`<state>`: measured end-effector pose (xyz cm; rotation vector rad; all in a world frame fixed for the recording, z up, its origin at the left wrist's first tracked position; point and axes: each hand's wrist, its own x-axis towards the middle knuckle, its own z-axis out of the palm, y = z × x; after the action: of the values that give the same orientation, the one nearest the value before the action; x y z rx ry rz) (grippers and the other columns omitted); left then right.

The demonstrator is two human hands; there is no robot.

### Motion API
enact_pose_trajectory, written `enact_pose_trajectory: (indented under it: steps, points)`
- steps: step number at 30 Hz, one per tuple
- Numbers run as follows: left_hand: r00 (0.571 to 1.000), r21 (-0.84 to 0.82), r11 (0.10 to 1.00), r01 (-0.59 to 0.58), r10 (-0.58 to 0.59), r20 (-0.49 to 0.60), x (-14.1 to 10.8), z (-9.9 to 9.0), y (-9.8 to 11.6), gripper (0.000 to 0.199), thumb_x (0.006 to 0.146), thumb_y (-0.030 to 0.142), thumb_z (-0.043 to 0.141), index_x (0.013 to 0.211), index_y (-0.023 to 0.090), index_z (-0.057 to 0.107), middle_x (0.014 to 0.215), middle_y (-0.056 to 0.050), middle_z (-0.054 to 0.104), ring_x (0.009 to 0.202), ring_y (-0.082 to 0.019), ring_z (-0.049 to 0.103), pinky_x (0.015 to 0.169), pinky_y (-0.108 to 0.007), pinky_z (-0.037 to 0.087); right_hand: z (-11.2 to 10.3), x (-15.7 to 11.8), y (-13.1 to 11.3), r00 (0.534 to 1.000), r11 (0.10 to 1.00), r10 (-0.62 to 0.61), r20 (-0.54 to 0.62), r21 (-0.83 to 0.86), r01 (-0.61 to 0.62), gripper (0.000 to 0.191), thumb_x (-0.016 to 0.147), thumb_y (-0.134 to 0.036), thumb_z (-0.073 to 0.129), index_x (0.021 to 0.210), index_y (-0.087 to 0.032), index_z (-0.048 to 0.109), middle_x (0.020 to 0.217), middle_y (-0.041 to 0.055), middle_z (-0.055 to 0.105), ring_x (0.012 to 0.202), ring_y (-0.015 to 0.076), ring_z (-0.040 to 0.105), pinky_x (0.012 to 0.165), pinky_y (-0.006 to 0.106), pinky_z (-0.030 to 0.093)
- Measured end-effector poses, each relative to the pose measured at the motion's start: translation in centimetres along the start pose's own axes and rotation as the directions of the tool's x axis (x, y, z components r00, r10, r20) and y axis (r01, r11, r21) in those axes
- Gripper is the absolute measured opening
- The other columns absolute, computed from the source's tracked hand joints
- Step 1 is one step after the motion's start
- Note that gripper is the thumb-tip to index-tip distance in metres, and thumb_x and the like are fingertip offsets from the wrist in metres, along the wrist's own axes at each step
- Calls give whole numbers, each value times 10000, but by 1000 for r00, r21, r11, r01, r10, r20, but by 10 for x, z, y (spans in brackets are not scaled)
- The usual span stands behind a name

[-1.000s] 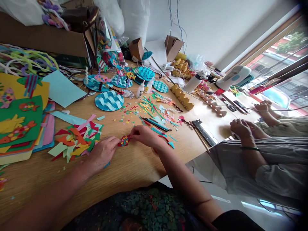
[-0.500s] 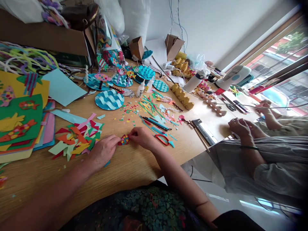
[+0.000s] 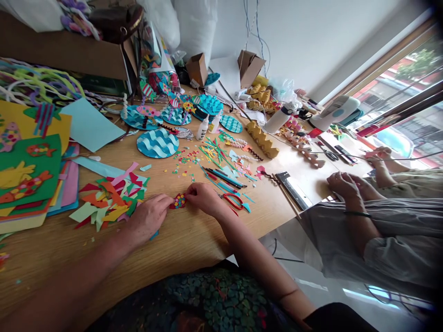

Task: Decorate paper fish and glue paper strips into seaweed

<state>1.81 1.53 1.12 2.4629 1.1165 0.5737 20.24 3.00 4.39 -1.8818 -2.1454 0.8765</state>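
Note:
Between my two hands is a small red paper fish (image 3: 179,201) covered in colourful dots. My left hand (image 3: 151,216) is closed on its left end, fingers pressed together. At its other end my right hand (image 3: 201,198) pinches the edge with thumb and fingers. Left of my left hand lies a heap of coloured paper scraps (image 3: 112,198). Red-handled scissors (image 3: 234,201) rest just right of my right hand, with several dark pencils (image 3: 224,178) behind them. Tiny paper dots (image 3: 187,159) are scattered beyond the fish.
Blue wavy paper discs (image 3: 157,142) and white glue bottles (image 3: 202,128) stand farther back. Stacked coloured paper (image 3: 51,203) lies at the left. A paper cutter (image 3: 294,190) lies near the right table edge. Two other people's hands (image 3: 344,185) are at the right.
My hands and the red fish hold almost the same place. At the right, a neighbour's hands have shifted slightly.

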Motion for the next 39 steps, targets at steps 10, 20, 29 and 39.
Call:
enact_pose_trajectory:
  steps: [10,20,29,39]
  points:
    - [1000,6,1000,3,-3,-1,0,0,0,334,767,85,294,908,160,588,894,-79,632,846,-187,591,759,-301,485,4,1,-1,998,998,57,-26,-10,-57,130,718,-208,546,783,-172,653,769,27,654,694,121,557,594,203,365]
    - [1000,-24,1000,13,-13,-2,0,1,0,332,757,73,311,908,178,587,898,-63,631,851,-183,589,764,-299,482,8,0,-1,997,995,55,-49,-75,-59,115,727,-200,533,795,-187,624,768,20,644,697,123,551,604,210,359]
    - [1000,-22,1000,-4,4,-19,-2,3,-1,328,769,67,308,915,170,583,891,-67,622,847,-183,591,761,-294,482,9,0,2,997,1000,4,-79,-28,-6,84,708,-194,542,769,-182,599,713,4,614,652,112,517,576,203,332]
    - [1000,-9,1000,-8,8,-5,-1,0,0,324,770,61,310,916,151,585,889,-83,628,842,-188,591,752,-297,487,-3,-6,-2,998,1000,-22,-56,16,23,162,737,-154,489,785,-154,643,718,21,628,653,115,527,587,205,348]
